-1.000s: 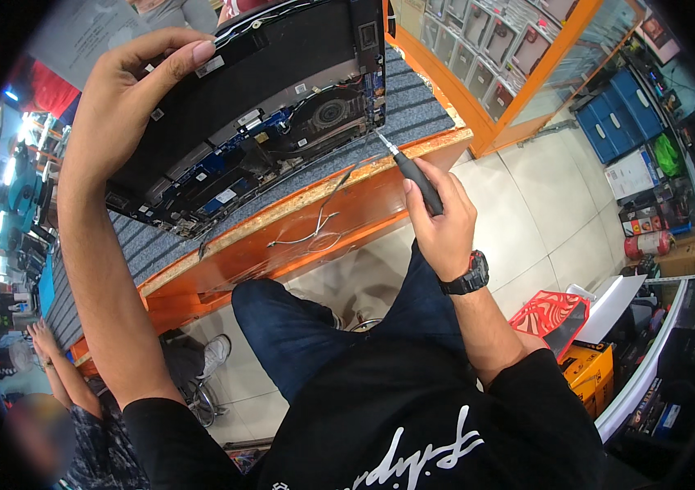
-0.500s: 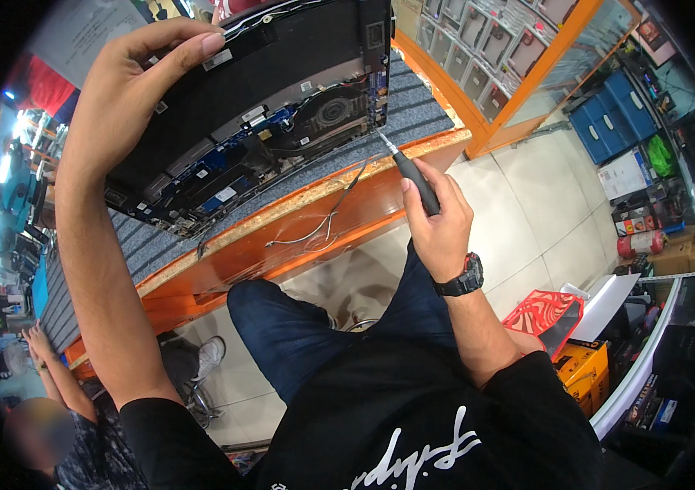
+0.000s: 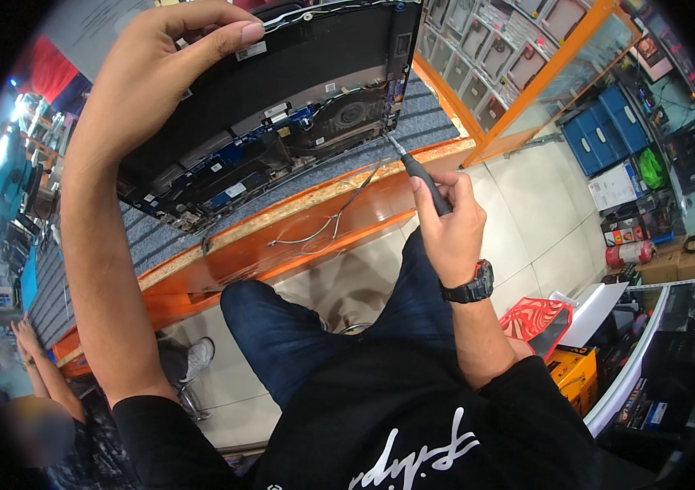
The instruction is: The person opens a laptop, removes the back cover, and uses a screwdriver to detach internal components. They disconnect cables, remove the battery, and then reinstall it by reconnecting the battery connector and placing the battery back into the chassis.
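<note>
An opened-up laptop stands tilted on the bench, its dark panel raised and its blue circuit boards and round fan bare along the lower part. My left hand is closed on the panel's upper edge, thumb in front, beside thin white wires. In my right hand is a screwdriver with a dark grey handle. Its metal tip points at the laptop's lower right corner; whether it touches there I cannot tell. Below the laptop, a thin grey cable hangs over the bench front.
The bench carries a ribbed grey mat and has a chipped wooden edge. A glass cabinet with orange frame stands at right, blue drawers beyond it. At lower left, another person's hands rest by the bench.
In the picture, the laptop and my left hand have shifted to the right, and my view has moved slightly. The screwdriver in my right hand has gone a little right and down.
</note>
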The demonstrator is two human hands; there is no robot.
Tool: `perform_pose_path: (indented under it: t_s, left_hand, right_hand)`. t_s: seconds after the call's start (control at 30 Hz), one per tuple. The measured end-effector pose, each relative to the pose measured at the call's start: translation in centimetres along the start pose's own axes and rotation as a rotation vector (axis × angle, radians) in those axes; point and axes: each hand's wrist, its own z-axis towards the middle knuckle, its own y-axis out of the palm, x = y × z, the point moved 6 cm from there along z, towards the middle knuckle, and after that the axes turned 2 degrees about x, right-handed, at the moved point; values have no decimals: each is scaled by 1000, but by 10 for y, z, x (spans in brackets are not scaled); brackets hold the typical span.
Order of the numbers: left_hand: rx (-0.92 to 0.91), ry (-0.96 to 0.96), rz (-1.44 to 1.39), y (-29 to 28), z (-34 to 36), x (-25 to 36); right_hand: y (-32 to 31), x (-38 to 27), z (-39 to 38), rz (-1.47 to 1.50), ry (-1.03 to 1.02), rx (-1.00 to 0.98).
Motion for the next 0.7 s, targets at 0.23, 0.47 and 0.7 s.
perform_pose_path:
  t_s: [0.23,0.47,0.7]
  left_hand:
    - [-2,27,-12,-1,0,-3]
    - [2,12,-4,-1,2,-6]
    - [11,39,44,-1,2,-6]
  right_hand:
    - [6,-5,4,-114,68,-201]
    - [5,1,6,-107,-20,-135]
    - [-1,-15,8,-48,11,-124]
